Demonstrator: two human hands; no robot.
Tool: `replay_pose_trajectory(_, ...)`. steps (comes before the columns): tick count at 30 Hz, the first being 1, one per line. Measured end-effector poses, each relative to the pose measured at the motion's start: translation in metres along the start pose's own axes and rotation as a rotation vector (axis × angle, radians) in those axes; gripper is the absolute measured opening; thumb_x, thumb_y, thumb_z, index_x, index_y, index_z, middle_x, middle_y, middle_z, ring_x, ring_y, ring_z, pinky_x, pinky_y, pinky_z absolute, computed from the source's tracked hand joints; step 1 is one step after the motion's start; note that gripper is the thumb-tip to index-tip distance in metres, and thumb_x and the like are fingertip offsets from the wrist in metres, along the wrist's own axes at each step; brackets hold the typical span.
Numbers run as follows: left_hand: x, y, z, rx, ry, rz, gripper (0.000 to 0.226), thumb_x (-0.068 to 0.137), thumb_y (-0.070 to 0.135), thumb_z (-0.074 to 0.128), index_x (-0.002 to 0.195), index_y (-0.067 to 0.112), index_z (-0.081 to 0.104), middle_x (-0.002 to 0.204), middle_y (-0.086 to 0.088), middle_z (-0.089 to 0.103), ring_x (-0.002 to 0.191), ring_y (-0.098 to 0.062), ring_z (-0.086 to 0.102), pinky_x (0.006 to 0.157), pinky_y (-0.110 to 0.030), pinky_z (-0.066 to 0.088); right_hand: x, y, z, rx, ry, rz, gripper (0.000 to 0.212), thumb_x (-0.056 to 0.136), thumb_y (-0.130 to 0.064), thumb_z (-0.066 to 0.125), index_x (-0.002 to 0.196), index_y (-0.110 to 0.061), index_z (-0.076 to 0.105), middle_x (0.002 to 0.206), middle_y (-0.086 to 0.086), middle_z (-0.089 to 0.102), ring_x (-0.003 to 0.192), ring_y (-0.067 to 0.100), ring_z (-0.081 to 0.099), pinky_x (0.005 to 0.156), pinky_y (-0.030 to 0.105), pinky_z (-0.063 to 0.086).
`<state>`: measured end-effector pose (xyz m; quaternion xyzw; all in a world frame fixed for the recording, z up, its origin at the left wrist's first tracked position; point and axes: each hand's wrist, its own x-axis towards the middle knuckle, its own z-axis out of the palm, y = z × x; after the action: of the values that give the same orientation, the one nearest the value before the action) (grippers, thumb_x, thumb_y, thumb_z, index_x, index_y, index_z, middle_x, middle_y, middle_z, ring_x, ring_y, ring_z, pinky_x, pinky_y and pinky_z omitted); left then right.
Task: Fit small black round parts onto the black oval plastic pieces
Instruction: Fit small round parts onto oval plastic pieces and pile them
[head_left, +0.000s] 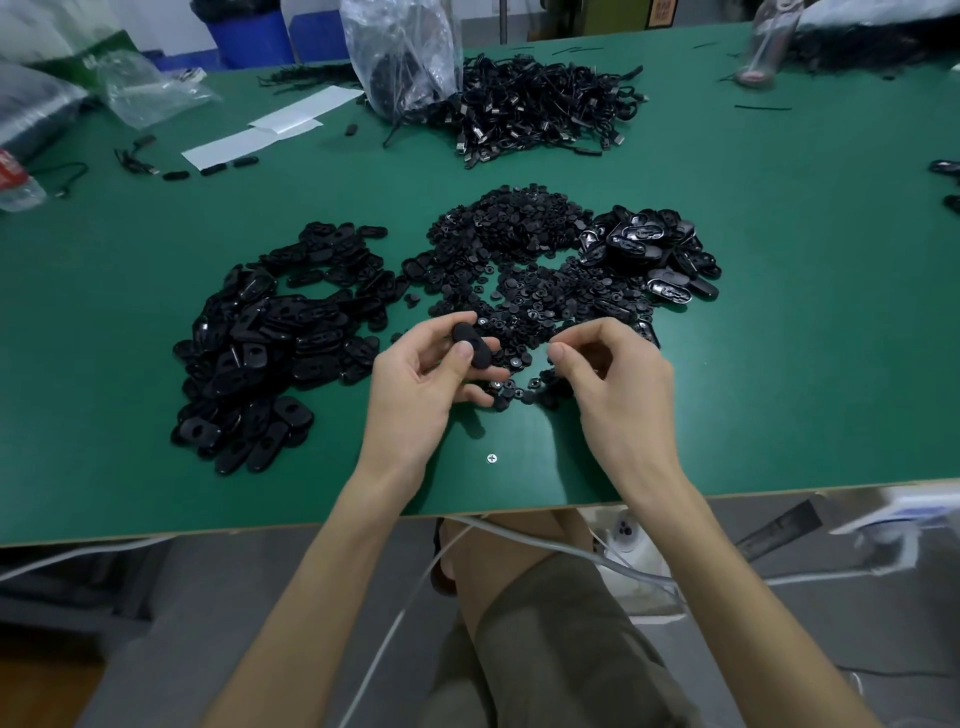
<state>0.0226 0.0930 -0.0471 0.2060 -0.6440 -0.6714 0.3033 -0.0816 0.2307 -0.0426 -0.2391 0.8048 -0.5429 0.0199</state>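
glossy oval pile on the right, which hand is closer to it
Right. The right hand is in front of the glossy oval pile; the left hand, holding an oval piece, is farther to its left.

Black oval piece (471, 346), seemingly tilted, in hand (423, 384)

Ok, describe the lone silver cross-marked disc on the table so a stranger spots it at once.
Start at the table, at its near edge. Just in from it, below the gap between left hand and right hand, lies the disc. Unlike the black parts, it is silvery, cross-marked and alone on bare green.
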Motion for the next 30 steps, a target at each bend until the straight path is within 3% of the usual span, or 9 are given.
replay_pose_trajectory(5, -0.0002, -0.0022, 0.0016, 0.075, -0.01, 0.021, 0.03, 0.1, -0.003, 0.062, 0.128, 0.008, 0.066, 0.102, -0.005, 0.08, 0.08, -0.021, 0.078, 0.054, -0.02, 0.05, -0.0016, -0.0015, 0.0011, -0.008, 0.01, -0.052, 0.016, 0.096, -0.009, 0.068, 0.107, -0.02, 0.069, 0.099, -0.002, 0.068, 0.089, 0.006, 0.062, 0.083, 0.02, 0.049)
replay_pose_trajectory(13, -0.0014, -0.0039, 0.0021, 0.067, -0.031, 0.012, 0.048, 0.093, -0.004, 0.072, 0.138, 0.004, 0.059, 0.101, 0.001, 0.08, 0.083, -0.016, 0.078, 0.052, -0.018, 0.049, -0.0015, -0.0023, -0.0006, -0.011, 0.007, -0.059, 0.016, 0.096, -0.01, 0.069, 0.106, -0.02, 0.075, 0.103, -0.002, 0.066, 0.089, 0.005, 0.063, 0.083, 0.016, 0.049)
replay_pose_trajectory(22, -0.0018, -0.0048, 0.002, 0.07, -0.045, 0.004, 0.049, 0.093, -0.003, 0.073, 0.139, 0.004, 0.058, 0.102, -0.003, 0.08, 0.083, -0.019, 0.078, 0.053, -0.019, 0.051, -0.0029, -0.0033, -0.0013, 0.081, -0.021, -0.03, 0.006, 0.097, -0.018, 0.07, 0.097, -0.023, 0.072, 0.079, -0.013, 0.069, 0.075, 0.004, 0.064, 0.07, 0.013, 0.046)
replay_pose_trajectory(26, -0.0017, -0.0043, 0.0016, 0.065, -0.055, 0.003, 0.048, 0.093, -0.002, 0.073, 0.138, 0.005, 0.059, 0.102, -0.003, 0.08, 0.083, -0.02, 0.079, 0.054, -0.02, 0.053, -0.0021, -0.0026, -0.0014, 0.057, -0.011, -0.052, 0.004, 0.098, -0.018, 0.069, 0.098, -0.021, 0.071, 0.092, -0.008, 0.068, 0.084, 0.006, 0.062, 0.078, 0.022, 0.048)
replay_pose_trajectory(30, -0.001, -0.0038, 0.0006, 0.071, -0.072, 0.012, 0.045, 0.092, 0.004, 0.077, 0.134, 0.005, 0.063, 0.101, -0.005, 0.08, 0.083, -0.022, 0.078, 0.06, -0.021, 0.056, -0.0018, -0.0024, -0.0023, 0.073, -0.023, -0.078, 0.008, 0.095, -0.017, 0.072, 0.096, -0.024, 0.073, 0.101, -0.002, 0.062, 0.084, 0.007, 0.058, 0.077, 0.011, 0.042)
